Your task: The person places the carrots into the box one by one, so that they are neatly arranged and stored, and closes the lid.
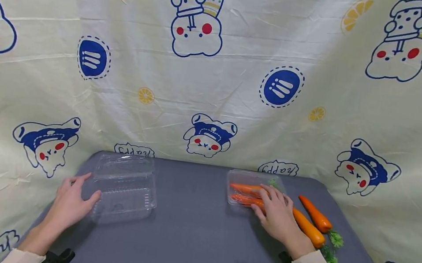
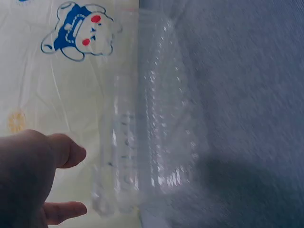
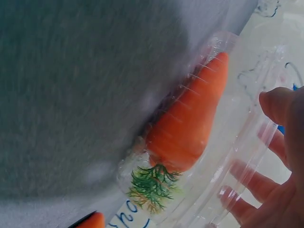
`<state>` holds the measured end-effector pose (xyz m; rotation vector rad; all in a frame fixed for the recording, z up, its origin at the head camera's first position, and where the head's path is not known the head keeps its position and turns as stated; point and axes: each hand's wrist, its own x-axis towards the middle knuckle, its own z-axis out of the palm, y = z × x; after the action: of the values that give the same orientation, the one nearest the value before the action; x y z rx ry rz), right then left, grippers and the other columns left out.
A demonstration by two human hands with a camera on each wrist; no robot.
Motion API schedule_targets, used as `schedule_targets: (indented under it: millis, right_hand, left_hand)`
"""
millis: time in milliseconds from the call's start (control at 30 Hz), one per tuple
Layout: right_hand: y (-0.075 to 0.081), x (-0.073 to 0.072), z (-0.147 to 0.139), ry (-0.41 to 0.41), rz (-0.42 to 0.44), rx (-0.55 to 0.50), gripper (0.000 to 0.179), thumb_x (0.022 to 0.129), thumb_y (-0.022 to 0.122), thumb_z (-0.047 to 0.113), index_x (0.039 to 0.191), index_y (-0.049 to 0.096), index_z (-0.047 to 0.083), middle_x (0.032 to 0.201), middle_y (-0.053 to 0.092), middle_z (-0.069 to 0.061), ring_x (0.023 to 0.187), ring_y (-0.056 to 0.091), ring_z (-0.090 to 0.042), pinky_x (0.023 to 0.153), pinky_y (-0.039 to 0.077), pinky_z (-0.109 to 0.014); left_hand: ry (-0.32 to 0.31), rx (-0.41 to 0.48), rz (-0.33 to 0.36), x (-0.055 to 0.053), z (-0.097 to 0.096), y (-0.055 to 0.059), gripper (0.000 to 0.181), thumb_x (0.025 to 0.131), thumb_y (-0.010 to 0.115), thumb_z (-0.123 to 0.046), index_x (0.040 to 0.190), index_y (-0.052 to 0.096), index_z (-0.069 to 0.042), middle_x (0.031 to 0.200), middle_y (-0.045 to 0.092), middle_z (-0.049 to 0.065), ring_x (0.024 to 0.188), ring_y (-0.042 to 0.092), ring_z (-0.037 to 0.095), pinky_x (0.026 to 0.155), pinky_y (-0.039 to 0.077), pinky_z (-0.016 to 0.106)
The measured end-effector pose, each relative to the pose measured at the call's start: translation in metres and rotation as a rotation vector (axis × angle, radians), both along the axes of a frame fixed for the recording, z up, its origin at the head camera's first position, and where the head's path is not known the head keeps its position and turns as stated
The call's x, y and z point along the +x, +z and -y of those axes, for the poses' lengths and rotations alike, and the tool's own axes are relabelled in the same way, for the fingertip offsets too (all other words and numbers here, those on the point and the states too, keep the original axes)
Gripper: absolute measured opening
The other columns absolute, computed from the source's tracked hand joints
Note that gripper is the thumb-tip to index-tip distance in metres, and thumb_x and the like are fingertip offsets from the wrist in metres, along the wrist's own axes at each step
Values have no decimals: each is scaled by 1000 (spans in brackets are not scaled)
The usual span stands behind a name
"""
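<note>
My left hand (image 1: pixel 73 200) is beside an unfolded clear plastic clamshell box (image 1: pixel 128 192) on the left, thumb and forefinger spread apart near its left edge. In the left wrist view, the thumb and one finger stay clear of the ribbed plastic box (image 2: pixel 166 118). My right hand (image 1: pixel 276 211) reaches over a second clear plastic box (image 1: pixel 238 177) and hides part of it. Inside lies an orange carrot (image 3: pixel 187 121) with green leaves; its orange shows as two bands in the head view. In the right wrist view, several fingers (image 3: pixel 256 183) show through clear plastic, apart from the thumb.
To the right of the second box, two more carrots lie on the grey table (image 1: pixel 189 235): an outer carrot (image 1: pixel 316 214) and a nearer carrot (image 1: pixel 308 228), both with green tops. A patterned cloth (image 1: pixel 233 81) hangs along the back and sides.
</note>
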<state>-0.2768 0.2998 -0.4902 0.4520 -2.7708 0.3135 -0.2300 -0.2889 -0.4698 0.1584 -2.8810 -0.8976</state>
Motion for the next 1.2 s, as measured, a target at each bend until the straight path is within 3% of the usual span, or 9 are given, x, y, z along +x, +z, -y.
schedule_targets:
  millis: [300, 600, 967, 1200]
  right_hand:
    - [-7, -27, -18, -72, 41, -44, 51, 117, 72, 34, 157, 60, 6, 183, 44, -26, 165, 34, -58, 125, 22, -88]
    - [-5, -50, -30, -121, 76, -82, 49, 119, 70, 32, 162, 57, 12, 180, 29, -38, 164, 22, -66, 129, 19, -89]
    - [-12, -57, -39, -139, 60, -42, 48, 120, 69, 25, 166, 60, 23, 169, 43, -38, 155, 36, -65, 126, 29, -87]
    - [-8, -60, -47, -107, 82, -67, 56, 121, 66, 24, 175, 52, 23, 179, 37, -36, 163, 29, -66, 133, 18, -88]
  left_hand:
    - [-61, -42, 79, -7, 17, -11, 99, 117, 66, -45, 176, 19, 19, 170, 27, 58, 156, 37, 74, 130, 37, 85]
    - [-103, -55, 74, -13, 21, -17, 101, 117, 68, -44, 174, 18, 23, 164, 42, 55, 136, 66, 65, 118, 53, 77]
    - [-143, 1, 62, -8, 16, -31, 102, 115, 73, -40, 173, 18, 24, 166, 47, 50, 135, 72, 62, 117, 58, 72]
    - [-169, -10, 15, -11, 13, -26, 99, 114, 75, -39, 174, 24, 21, 165, 52, 47, 131, 75, 57, 118, 57, 73]
